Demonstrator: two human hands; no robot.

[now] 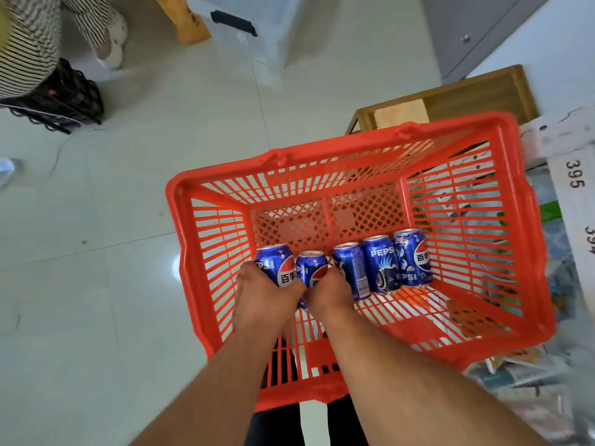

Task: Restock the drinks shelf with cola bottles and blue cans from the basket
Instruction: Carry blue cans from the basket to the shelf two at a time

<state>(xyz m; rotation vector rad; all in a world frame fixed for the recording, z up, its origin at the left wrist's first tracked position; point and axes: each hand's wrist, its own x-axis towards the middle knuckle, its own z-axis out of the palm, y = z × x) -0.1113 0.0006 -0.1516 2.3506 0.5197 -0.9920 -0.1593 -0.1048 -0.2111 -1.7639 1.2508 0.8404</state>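
A red plastic basket [515, 333] sits on the floor below me. Several blue cola cans lie side by side on its bottom. My left hand [265, 292] grips the leftmost blue can [277, 262], fingers curled round its lower end. My right hand [330, 292] grips the second can [311, 268] beside it. To the right lie a third can [351, 268], a fourth can [381, 263] and a fifth can [413, 257], untouched. No cola bottle shows in the basket, and no drinks shelf is in view.
A wooden shelf frame [450, 104] stands behind the basket. Packaged goods and numbered labels [573, 175] line the right edge. A clear storage box [244, 30] and a black crate [64, 94] sit on the tiled floor; a person in striped clothes [25, 40] stands at far left.
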